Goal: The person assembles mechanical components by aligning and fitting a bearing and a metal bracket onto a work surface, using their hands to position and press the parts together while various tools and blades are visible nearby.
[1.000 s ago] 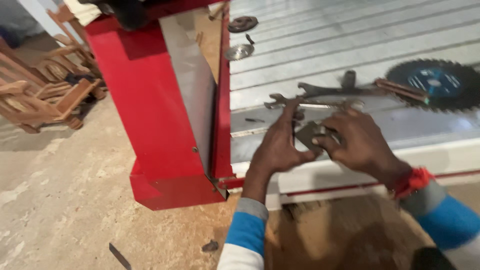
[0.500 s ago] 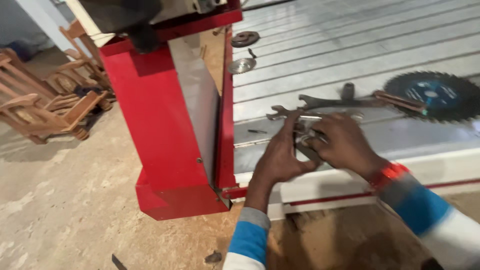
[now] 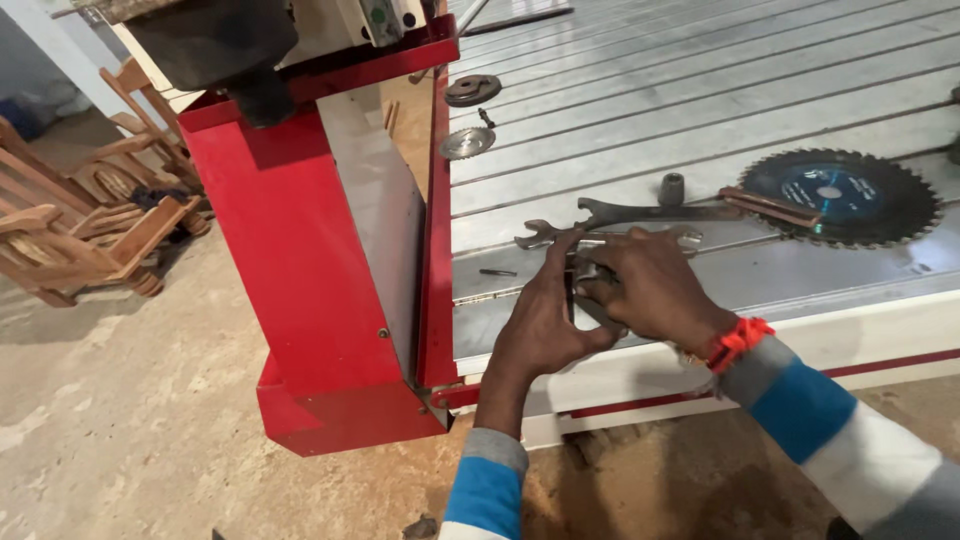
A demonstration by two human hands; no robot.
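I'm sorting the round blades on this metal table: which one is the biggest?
The dark toothed circular saw blade with the blue centre, at the right; the small silvery disc and dark round disc near the red housing are much smaller.

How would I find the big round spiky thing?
Look at the grey ribbed metal table beside the red machine column. Near its right end, past the spanners, lies the circular saw blade. It is the biggest disc there, dark, toothed all round, with a blue centre.

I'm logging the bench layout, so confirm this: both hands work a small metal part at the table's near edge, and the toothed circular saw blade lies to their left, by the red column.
Not quite. The head view shows the circular saw blade lying to the right of the left hand and right hand, far from the red column. Both hands do work a small metal part at the table's near edge.
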